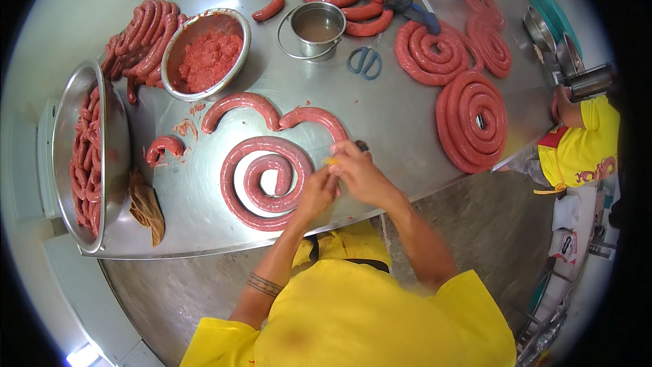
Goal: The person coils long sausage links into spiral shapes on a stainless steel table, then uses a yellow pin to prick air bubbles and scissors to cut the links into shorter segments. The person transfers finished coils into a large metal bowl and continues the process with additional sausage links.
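Close together at the table's near edge, my left hand (319, 191) and my right hand (360, 173) have their fingers pinched. A small yellow bit (331, 161) shows between them; what it belongs to is unclear. The end of a curved raw sausage (314, 117) reaches my right fingers. A dark object (362, 145) peeks out beside that hand, too little visible to name. Left of my hands lies a spiral coil of raw sausage (232, 187), its outer turn passing close to my left wrist. Another curved sausage (241, 100) lies above the coil.
A bowl of red ground meat (238, 71), a large metal basin of sausages (112, 163), and a metal pail (316, 47) stand on the steel table. Scissors (365, 63) lie beyond my hands. Big sausage coils (468, 122) are at right, near a co-worker in yellow (584, 139).
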The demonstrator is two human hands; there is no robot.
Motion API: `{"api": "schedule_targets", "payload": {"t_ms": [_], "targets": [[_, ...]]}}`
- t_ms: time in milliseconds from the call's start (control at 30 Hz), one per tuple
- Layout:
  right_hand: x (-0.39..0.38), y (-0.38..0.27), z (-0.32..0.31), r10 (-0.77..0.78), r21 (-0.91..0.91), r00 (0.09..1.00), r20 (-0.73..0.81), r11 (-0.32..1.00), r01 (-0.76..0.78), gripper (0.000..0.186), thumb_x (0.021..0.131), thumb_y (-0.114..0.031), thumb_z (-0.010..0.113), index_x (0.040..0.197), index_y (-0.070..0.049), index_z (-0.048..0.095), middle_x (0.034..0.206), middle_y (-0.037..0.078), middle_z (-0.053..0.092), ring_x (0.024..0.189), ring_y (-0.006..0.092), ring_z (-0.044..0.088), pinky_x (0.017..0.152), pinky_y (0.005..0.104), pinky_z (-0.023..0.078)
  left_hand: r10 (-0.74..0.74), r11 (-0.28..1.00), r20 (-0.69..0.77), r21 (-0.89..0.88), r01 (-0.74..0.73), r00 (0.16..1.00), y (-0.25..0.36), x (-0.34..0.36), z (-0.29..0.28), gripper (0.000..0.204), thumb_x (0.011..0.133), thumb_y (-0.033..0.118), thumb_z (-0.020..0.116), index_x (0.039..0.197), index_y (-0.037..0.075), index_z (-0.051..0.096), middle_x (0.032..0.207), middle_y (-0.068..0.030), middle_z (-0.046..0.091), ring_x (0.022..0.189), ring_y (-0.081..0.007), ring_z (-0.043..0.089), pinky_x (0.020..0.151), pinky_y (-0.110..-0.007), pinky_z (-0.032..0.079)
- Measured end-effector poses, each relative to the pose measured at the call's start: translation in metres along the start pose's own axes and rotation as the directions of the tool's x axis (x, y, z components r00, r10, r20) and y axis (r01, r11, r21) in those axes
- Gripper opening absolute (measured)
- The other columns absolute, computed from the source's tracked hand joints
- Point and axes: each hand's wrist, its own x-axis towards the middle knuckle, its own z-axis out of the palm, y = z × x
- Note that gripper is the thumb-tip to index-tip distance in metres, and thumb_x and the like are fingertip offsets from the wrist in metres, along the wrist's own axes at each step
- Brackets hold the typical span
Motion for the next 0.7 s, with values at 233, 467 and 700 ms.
{"api": "schedule_targets", "payload": {"t_ms": [233,467,700], "targets": [[-0.084,0.034,-0.107,0.362,0.798,0.82,-0.444,0.575,0.178,0.024,0.109,-0.022,0.045,0.108,-0.004,0.061,0.093,0.006,0.065,0.088,0.0165,0.063,0.091,0.0416,0.056,-0.176,0.903,0.18,-0.362,0.231,0.968,0.002,0.016,0.001,0.011,0.1,0.011,0.055,0.101,0.005,0.064,0.065,-0.0076,0.058,0.053,-0.0179,0.051,0.051,-0.032,0.04],[-0.272,0.074,-0.059,0.801,0.531,0.586,0.127,0.444,-0.722,0.031,0.108,-0.024,0.047,0.131,-0.004,0.053,0.087,0.004,0.056,0.069,0.0101,0.05,0.066,0.0224,0.046,-0.289,0.441,0.715,-0.491,0.751,0.637,-0.017,0.024,-0.025,0.013,0.105,0.014,0.05,0.104,0.007,0.061,0.065,0.0041,0.048,0.053,-0.0039,0.038,0.048,-0.021,0.033],[-0.216,0.098,-0.008,0.78,0.629,0.626,-0.03,0.501,-0.595,0.014,0.103,-0.013,0.053,0.114,-0.004,0.05,0.081,0.002,0.051,0.072,0.014,0.049,0.067,0.0298,0.045,-0.271,0.826,0.115,-0.482,0.293,0.956,-0.018,0.005,0.012,0.014,0.103,0.01,0.05,0.098,0.005,0.062,0.091,-0.0091,0.063,0.069,-0.0152,0.056,0.065,-0.028,0.05]]}}
